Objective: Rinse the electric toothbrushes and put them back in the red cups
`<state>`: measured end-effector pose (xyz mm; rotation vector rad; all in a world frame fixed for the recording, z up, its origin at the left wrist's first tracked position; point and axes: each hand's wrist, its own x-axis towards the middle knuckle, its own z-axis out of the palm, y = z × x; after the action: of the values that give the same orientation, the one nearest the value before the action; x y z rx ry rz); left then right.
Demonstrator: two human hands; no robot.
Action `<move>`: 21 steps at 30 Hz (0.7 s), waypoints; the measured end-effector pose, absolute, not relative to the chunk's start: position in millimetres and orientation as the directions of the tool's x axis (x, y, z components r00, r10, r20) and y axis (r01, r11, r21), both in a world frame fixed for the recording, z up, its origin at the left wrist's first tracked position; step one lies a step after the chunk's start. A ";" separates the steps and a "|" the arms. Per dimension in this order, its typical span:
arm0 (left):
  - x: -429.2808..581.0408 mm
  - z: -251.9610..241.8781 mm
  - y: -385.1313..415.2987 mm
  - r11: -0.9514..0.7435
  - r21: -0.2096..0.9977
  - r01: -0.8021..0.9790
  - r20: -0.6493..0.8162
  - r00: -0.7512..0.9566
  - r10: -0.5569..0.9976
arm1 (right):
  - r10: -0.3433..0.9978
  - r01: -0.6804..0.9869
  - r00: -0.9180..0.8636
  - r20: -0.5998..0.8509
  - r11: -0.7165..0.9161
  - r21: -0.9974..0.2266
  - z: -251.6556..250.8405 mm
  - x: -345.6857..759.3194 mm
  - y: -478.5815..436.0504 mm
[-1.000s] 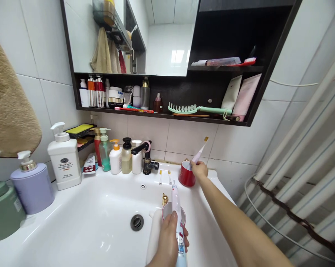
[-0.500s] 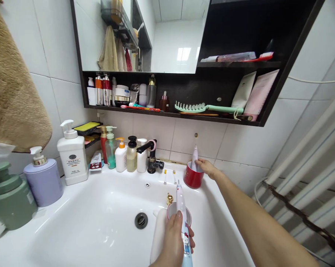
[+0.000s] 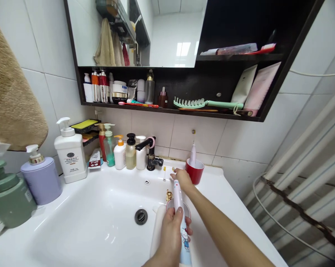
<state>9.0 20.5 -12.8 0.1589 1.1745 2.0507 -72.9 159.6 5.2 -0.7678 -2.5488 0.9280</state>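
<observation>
My left hand [image 3: 171, 231] is wrapped around an electric toothbrush handle [image 3: 185, 237], pink at the top and light blue with a cartoon cat below; its tip points away from me over the basin. My right hand [image 3: 184, 180] is at the basin's back ledge, fingers apart beside a small toothbrush head [image 3: 173, 169], mostly covered by the fingers. Another toothbrush head [image 3: 164, 173] lies just left of it. To the right of this hand, a red cup [image 3: 194, 173] holds a second pink electric toothbrush [image 3: 193, 155] standing upright.
A white cup [image 3: 187, 208], partly hidden, and a gold figurine [image 3: 169, 195] are behind my left hand. The black faucet [image 3: 150, 152] rises from the back of the white sink [image 3: 100, 207]. Pump bottles [image 3: 120, 152] line its left. A dark shelf [image 3: 167, 110] hangs above.
My right hand has let go of the toothbrush in the red cup and moved left to the brush heads. The left hand keeps its hold. The camera view has shifted slightly.
</observation>
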 end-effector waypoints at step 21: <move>48.1 -17.2 13.0 -0.026 0.983 -0.181 -0.059 -0.448 0.892 | 0.630 -0.189 -0.776 -0.001 -0.235 -0.953 50.8 82.1 136.4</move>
<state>48.1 13.0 -17.2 0.7978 1.4024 1.6097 82.1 136.4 50.8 -0.5339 -1.5007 2.0500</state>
